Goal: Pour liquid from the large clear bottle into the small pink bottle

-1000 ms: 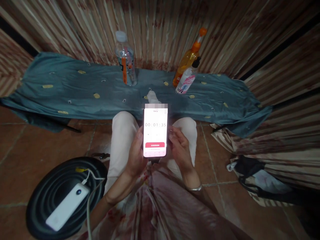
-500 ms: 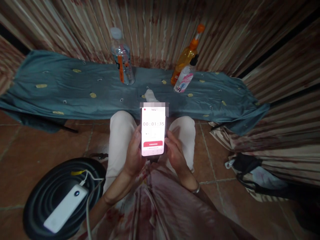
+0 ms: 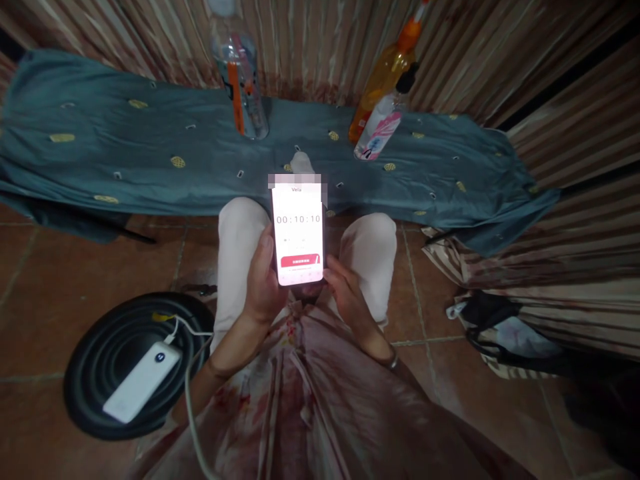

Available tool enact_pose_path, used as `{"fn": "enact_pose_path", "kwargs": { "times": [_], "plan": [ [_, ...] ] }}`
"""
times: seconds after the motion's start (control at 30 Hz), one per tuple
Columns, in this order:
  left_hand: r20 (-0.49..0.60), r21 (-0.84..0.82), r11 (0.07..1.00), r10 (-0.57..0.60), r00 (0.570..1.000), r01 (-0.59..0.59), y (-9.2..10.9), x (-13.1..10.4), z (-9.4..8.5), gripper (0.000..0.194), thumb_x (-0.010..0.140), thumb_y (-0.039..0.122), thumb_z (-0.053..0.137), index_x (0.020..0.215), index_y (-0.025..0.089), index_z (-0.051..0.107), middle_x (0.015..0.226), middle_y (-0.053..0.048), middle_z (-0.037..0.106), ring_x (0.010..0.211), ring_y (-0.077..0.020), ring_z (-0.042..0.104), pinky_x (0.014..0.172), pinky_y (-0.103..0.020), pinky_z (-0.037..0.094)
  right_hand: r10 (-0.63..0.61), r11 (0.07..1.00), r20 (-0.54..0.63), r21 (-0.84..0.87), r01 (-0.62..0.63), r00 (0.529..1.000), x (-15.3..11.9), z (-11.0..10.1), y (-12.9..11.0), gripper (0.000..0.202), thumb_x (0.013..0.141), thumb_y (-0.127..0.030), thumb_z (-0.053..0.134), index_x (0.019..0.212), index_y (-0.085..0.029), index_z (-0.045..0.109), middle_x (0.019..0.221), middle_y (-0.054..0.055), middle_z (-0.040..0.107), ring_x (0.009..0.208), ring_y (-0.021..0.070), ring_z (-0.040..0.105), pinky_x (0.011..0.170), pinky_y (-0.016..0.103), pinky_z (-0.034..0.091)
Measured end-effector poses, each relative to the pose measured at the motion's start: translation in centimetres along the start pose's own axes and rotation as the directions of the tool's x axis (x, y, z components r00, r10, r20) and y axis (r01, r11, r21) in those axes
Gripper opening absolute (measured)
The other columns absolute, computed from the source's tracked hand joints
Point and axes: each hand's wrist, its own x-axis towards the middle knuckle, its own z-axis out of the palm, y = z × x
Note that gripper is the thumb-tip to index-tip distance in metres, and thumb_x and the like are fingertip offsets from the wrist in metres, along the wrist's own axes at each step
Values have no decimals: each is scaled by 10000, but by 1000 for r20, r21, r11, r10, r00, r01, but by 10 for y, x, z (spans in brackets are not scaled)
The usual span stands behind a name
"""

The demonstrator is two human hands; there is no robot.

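Observation:
A phone (image 3: 299, 233) with a bright white screen is upright between my knees, showing 00:10:10 above a red button. My left hand (image 3: 264, 283) is wrapped round its left edge. At its lower right corner, the fingers of my right hand (image 3: 347, 293) are closed on the edge. Beyond the phone, a small whitish object (image 3: 301, 163) lies on the cloth-covered bench (image 3: 210, 173), its near end hidden by the phone.
A clear bottle (image 3: 243, 87) stands on the bench, with an orange bottle (image 3: 383, 80) and a pink-labelled bottle (image 3: 381, 127) to its right. At lower left, a white power bank (image 3: 143, 383) with a cable lies on a round black stool (image 3: 83, 380). Dark bags (image 3: 500, 327) lie at right.
The view has shifted, so the bench and bottles sit higher. The phone is higher and slightly left, still held by both hands. Its display changed from 00:01:35 to 00:10:10.

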Motion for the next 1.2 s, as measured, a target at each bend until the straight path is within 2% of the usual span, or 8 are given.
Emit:
{"fn": "enact_pose_path", "kwargs": {
  "times": [0.1, 0.3, 0.43, 0.63, 0.77, 0.9, 1.0, 1.2],
  "plan": [
    [3, -2, 1000, 4, 1000, -4, -1, -1, 1, 455, 916, 607, 618, 1174, 242, 705, 1198, -58, 743, 1116, -269, 695, 945, -380, 553, 19, 1000, 83, -22, -18, 996, 0, 1, -8, 278, 961, -504, 556, 990, -290, 730, 751, -5, 737, 669, 214, 670, 653, 366, 575],
    [4, 30, 999, 37, 999, -37, -2, -2, 3, 453, 930, 611, 591, 1177, 248, 701, 1203, -63, 733, 1152, -273, 678, 985, -384, 528, -1, 998, 22, -61, 2, 1000, 2, 0, -7, 286, 931, -524, 580, 957, -282, 730, 824, 1, 729, 759, 221, 661, 667, 354, 570],
    [2, 41, 999, 31, 1000, -31, -3, -2, 2, 460, 929, 619, 590, 1181, 249, 696, 1198, -64, 729, 1146, -277, 677, 979, -387, 526, -22, 997, 31, -80, 25, 999, 3, 1, -8, 289, 943, -502, 560, 958, -272, 735, 753, -8, 699, 650, 200, 619, 612, 351, 540],
    [-11, 30, 999, 41, 999, -41, -4, -3, 2, 438, 933, 602, 597, 1169, 249, 701, 1154, -55, 738, 1121, -271, 683, 970, -384, 528, -10, 998, 32, -54, 11, 999, 3, 1, -6, 284, 950, -506, 571, 962, -270, 728, 702, -26, 682, 606, 186, 624, 589, 339, 561],
    [-13, 34, 999, 39, 999, -39, -4, -4, 2, 433, 931, 605, 594, 1160, 254, 704, 1173, -55, 736, 1131, -275, 680, 972, -387, 528, -22, 998, 23, -56, 23, 1000, 3, 0, -1, 241, 958, -474, 568, 941, -286, 718, 757, -27, 696, 629, 181, 630, 607, 330, 564],
    [-4, 21, 1000, 7, 1000, -7, -2, -3, 2, 459, 919, 612, 608, 1187, 249, 696, 1198, -59, 738, 1150, -279, 680, 965, -386, 539, -21, 996, 32, -85, 24, 999, 1, 0, -4, 256, 985, -440, 533, 1004, -290, 740, 703, -28, 700, 650, 202, 648, 677, 348, 578],
    [-4, -21, 999, -28, 1000, 28, -1, -3, 2, 472, 904, 613, 630, 1192, 246, 701, 1166, -49, 751, 1090, -264, 702, 922, -370, 560, -18, 996, 31, -83, 21, 999, 0, 0, -8, 263, 978, -441, 536, 1011, -282, 743, 695, -21, 697, 633, 206, 650, 657, 350, 575],
    [-4, -63, 996, -67, 998, 67, 1, -5, 1, 515, 866, 638, 680, 1170, 223, 706, 1133, -46, 758, 1068, -251, 701, 938, -358, 553, 14, 994, -48, -106, -19, 999, -2, 1, -10, 309, 935, -471, 579, 1116, -274, 732, 845, 5, 752, 772, 234, 709, 669, 350, 615]
  ]
}}
